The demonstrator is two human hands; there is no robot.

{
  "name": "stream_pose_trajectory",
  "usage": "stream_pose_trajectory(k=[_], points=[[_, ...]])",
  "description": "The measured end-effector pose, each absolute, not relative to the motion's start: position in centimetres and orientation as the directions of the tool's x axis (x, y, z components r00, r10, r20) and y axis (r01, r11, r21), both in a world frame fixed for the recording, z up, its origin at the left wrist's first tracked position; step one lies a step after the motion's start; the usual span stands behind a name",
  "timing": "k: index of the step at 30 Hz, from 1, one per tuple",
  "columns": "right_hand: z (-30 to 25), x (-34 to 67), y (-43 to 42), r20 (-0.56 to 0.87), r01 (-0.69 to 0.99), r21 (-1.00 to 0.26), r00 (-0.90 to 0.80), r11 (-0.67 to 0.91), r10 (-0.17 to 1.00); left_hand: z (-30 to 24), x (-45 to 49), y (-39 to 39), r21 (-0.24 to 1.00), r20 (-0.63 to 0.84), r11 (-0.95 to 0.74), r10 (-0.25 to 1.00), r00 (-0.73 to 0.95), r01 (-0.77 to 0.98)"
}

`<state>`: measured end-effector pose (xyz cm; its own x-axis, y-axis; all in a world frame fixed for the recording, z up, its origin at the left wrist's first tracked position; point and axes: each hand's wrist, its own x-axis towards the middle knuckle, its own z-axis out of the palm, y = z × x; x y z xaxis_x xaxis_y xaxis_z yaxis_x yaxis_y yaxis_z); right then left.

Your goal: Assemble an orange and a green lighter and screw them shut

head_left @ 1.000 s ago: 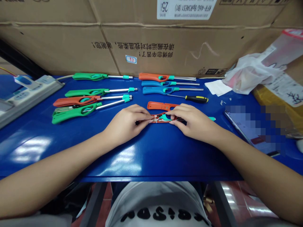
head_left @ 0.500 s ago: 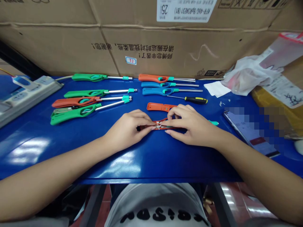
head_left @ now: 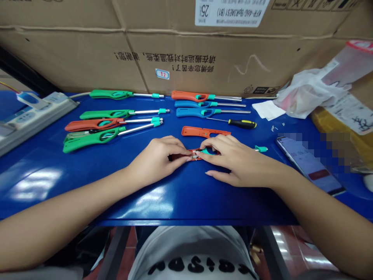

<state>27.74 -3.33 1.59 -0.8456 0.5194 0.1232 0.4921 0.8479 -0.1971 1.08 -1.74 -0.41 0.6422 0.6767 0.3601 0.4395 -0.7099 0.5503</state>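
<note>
An opened orange lighter body [head_left: 189, 154] with teal trigger parts lies on the blue table [head_left: 180, 198] between my hands. My left hand [head_left: 155, 157] is closed, pinching its left end. My right hand [head_left: 233, 157] pinches the teal part near the middle, with the lower fingers stretched out on the table. The lighter's teal tip [head_left: 260, 148] pokes out to the right of my right hand. A loose orange half shell [head_left: 204, 132] lies just behind the hands. A black and yellow screwdriver [head_left: 239, 123] lies farther back to the right.
Several green and orange lighters [head_left: 110, 124] lie at the left; orange and blue lighters [head_left: 204, 104] at the back centre. A power strip [head_left: 32, 112] sits far left, cardboard boxes [head_left: 186, 58] stand behind, plastic bags [head_left: 309, 91] at back right, a phone [head_left: 309, 163] at right.
My right hand has shifted slightly right and toward me, and its lower fingers now lie stretched out. The lighter's teal trigger shows again. My left hand has stayed put.
</note>
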Motion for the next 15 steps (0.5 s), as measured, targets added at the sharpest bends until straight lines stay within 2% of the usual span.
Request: stream_pose_trajectory(k=[5, 12, 15], points=[[1.78, 27.90, -3.32, 0.123, 0.512, -0.192, -0.834, 0.837, 0.538, -0.27, 1.24, -2.07, 0.554, 0.365, -0.701, 0.689, 0.627, 0.449], [1.68, 27.92, -3.75, 0.100, 0.540, -0.047, -0.835, 0.841, 0.541, -0.14, 1.19, -2.12, 0.546, 0.334, -0.691, 0.698, 0.633, 0.474], [1.66, 27.50, -3.88, 0.112, 0.532, -0.029, -0.839, 0.846, 0.532, -0.13, 1.17, -2.16, 0.519, 0.341, -0.708, 0.686, 0.643, 0.479]])
